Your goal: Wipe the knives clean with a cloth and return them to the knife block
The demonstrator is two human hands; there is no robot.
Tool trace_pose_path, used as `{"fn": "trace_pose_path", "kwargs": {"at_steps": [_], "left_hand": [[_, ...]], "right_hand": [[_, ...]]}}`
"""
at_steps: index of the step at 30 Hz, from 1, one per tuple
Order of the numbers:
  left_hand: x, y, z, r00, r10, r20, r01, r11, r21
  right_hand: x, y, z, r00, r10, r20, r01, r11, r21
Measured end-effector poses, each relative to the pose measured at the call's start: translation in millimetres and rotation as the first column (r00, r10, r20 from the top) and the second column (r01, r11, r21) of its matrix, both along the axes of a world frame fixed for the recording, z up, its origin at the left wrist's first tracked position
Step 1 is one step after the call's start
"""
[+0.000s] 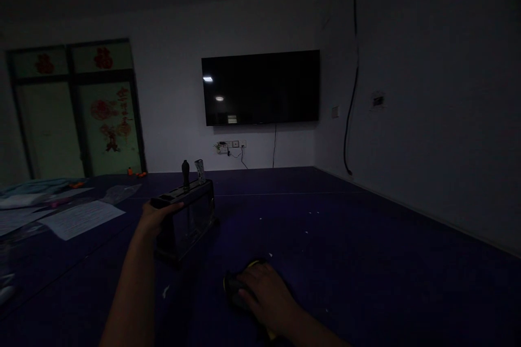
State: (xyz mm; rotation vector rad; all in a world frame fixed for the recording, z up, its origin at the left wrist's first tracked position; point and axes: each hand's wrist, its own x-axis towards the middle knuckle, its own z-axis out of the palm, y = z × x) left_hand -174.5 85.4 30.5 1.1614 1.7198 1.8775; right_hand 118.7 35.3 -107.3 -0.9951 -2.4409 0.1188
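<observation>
My left hand (157, 218) grips the near left end of a black box-shaped holder (191, 222), thumb or finger along its top edge. The holder stands upright on the dark blue tabletop (366, 260) and its side looks see-through. Out of its top rise a black handle (186, 173) and a speckled pale one (199, 169); what they belong to is hidden. Lower down, my right hand (266, 290) is closed over a dark, rounded object with yellow edging (234, 286) on the tabletop. My fingers cover much of it, and its kind is unclear in the dim light.
Printed sheets (83, 218) and clear plastic film (120, 193) lie on the left. Small orange items (130, 171) sit at the far edge. White scraps (165, 291) dot the tabletop. A television (262, 89) hangs on the far wall; a cable (350, 114) hangs at right.
</observation>
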Motion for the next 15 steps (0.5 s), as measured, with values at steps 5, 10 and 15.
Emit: {"fn": "trace_pose_path", "kwargs": {"at_steps": [5,10,15], "left_hand": [[-4.0,4.3,-2.0,0.989,-0.031,0.145,0.028,0.999,0.025],[-3.3,4.7,-2.6,0.977,-0.025,0.210,0.018,0.999,0.035],[-0.5,4.1,2.4,0.978,0.001,0.209,-0.010,0.999,0.039]], "right_hand": [[-0.7,0.7,-0.3,1.000,0.009,0.000,-0.009,1.000,0.001],[0.5,1.3,-0.6,1.000,0.007,0.016,-0.007,1.000,0.000],[0.2,2.4,-2.5,0.999,0.020,-0.029,-0.019,1.000,0.010]]}}
